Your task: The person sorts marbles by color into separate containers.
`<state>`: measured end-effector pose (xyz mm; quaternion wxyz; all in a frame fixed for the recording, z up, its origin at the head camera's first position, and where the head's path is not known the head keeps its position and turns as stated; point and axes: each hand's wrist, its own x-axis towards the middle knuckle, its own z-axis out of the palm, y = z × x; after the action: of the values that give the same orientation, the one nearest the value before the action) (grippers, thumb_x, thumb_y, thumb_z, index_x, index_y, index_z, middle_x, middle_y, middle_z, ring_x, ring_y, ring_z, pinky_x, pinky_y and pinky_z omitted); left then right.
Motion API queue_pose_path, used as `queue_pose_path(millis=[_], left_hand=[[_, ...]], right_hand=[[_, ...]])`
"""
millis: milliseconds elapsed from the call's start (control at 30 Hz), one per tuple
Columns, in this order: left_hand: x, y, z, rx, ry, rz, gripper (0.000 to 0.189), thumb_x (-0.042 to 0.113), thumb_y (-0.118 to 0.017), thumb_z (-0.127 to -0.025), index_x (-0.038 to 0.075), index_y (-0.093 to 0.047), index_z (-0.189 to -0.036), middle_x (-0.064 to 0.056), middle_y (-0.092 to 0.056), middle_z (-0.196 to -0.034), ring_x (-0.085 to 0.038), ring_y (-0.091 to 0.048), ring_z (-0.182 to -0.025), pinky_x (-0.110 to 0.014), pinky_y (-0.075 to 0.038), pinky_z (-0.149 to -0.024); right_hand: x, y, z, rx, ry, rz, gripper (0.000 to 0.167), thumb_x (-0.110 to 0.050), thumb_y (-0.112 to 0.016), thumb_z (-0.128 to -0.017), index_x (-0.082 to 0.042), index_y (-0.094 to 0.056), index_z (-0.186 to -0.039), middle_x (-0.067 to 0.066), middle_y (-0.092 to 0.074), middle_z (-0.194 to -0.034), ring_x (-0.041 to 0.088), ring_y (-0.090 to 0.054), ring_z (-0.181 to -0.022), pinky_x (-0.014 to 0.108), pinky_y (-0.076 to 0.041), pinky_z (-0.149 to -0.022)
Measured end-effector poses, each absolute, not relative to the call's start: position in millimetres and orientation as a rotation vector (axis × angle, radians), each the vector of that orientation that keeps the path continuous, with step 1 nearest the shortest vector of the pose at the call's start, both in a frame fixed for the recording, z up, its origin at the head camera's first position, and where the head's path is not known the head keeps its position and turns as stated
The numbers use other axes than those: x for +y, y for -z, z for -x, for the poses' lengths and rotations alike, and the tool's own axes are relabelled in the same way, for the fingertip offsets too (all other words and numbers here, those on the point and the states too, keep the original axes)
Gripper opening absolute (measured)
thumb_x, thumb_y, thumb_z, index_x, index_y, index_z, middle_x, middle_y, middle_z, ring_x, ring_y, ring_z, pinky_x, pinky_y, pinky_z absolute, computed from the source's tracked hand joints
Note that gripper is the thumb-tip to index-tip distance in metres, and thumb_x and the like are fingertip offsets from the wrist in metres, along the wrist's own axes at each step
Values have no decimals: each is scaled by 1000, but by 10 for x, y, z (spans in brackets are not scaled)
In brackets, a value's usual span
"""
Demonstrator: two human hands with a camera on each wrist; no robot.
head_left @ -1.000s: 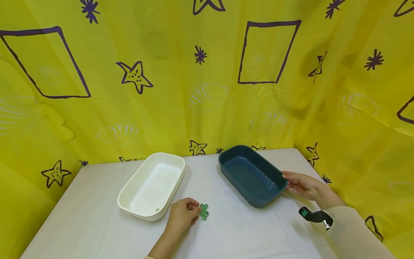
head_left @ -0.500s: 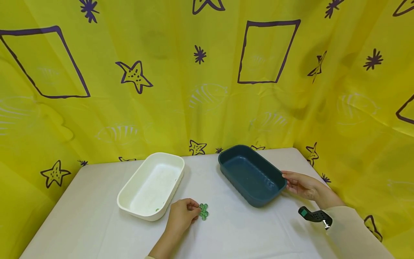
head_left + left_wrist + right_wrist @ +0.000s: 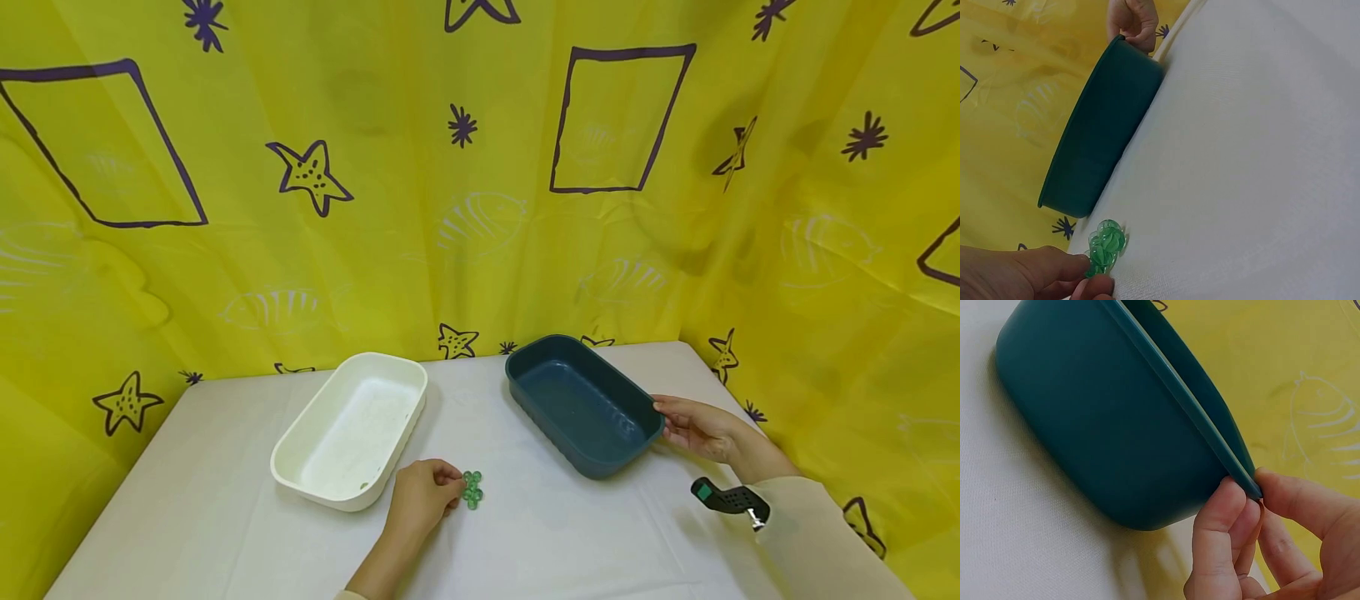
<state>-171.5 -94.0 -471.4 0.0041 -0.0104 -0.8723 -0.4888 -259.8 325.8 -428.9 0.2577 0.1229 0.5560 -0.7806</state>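
Note:
On the white cloth lies a small cluster of clear green glass beads (image 3: pixel 472 490), also close up in the left wrist view (image 3: pixel 1107 244). My left hand (image 3: pixel 426 497) pinches the near side of this cluster between thumb and fingers. Farther right sits a dark teal rectangular tub (image 3: pixel 577 404) with rounded corners. The right hand (image 3: pixel 701 429) grips its near right corner, thumb on one side of the rim and curled fingers on the other, as the right wrist view shows of the tub (image 3: pixel 1116 419). Inside, the tub's visible floor is bare.
A cream-white tub (image 3: pixel 288 450) of similar shape stands left of the left hand, with a small greenish spot on its floor. Both tubs rest on the cloth-covered table (image 3: pixel 555 550). Yellow patterned curtain (image 3: pixel 405 233) encloses the back and sides. A black strap piece (image 3: pixel 723 498) sticks out from the right sleeve.

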Motion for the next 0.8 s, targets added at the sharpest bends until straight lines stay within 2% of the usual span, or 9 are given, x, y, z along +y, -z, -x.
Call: queue_pose_path(millis=[567, 800], left_hand=[[-963, 4729, 1701, -2715, 1586, 31, 6, -2, -68, -82, 3, -71, -79, 0, -64, -64, -10, -61, -52, -17, -53, -47], [-1001, 4763, 1722, -2681, 1690, -1, 3, 0, -70, -82, 0, -72, -84, -2, -66, -66, -11, -64, -55, -20, -57, -51]], right_hand=[[3273, 4294, 2598, 1462, 2119, -278, 26, -8, -52, -102, -18, -75, -93, 0, -70, -86, 9, -63, -73, 16, -58, -74], [3280, 4291, 2592, 1461, 2125, -299, 28, -9, -51, -102, -17, -76, -92, 0, -70, -85, 9, -63, -73, 16, -57, -74]])
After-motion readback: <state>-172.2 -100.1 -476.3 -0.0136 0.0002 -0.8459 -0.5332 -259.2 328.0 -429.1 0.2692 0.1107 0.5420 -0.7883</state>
